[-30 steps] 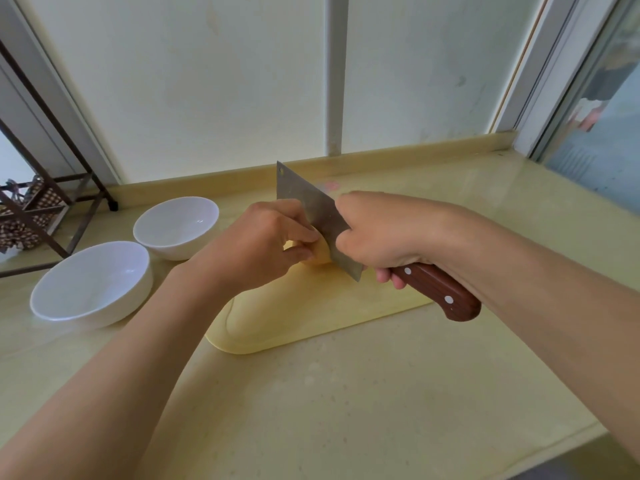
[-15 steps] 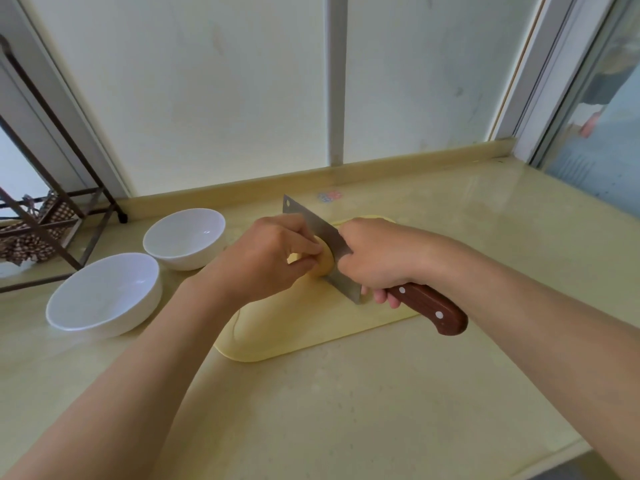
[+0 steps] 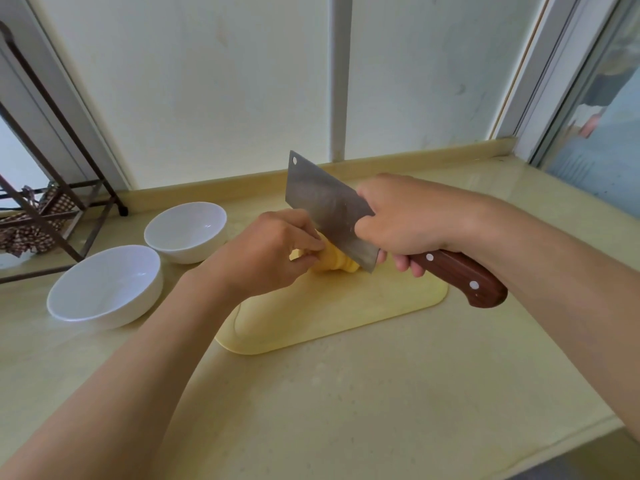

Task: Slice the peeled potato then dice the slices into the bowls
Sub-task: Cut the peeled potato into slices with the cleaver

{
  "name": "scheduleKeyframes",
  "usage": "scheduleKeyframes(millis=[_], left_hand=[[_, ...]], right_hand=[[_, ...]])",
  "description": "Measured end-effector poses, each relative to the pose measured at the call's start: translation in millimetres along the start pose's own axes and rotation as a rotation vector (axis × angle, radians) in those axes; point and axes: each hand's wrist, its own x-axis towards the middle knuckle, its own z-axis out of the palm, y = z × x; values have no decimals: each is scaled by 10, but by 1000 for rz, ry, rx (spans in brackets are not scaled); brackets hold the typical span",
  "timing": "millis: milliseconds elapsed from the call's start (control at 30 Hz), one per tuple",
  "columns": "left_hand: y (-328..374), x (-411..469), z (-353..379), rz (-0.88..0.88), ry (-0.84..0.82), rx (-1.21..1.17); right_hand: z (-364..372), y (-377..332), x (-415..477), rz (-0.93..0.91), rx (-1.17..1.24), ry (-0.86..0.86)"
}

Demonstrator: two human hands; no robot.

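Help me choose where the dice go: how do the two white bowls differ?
The near bowl looks wider than the far bowl. The far bowl sits closer to the wall; the near bowl sits closer to the camera. Both are white, upright and empty.

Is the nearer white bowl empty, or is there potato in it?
Empty. The nearer white bowl shows only bare white inside; the potato sits on the cutting board, partly sliced.

potato (image 3: 334, 264) mostly hidden behind left hand (image 3: 273, 251) and cleaver (image 3: 329, 209), rack (image 3: 122, 209) cut off at left edge
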Motion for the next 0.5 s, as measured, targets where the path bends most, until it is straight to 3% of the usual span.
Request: scheduleKeyframes(millis=[500], left_hand=[[-14, 10, -9, 19, 0, 26]], right_hand=[[10, -43, -17, -11, -15, -11]])
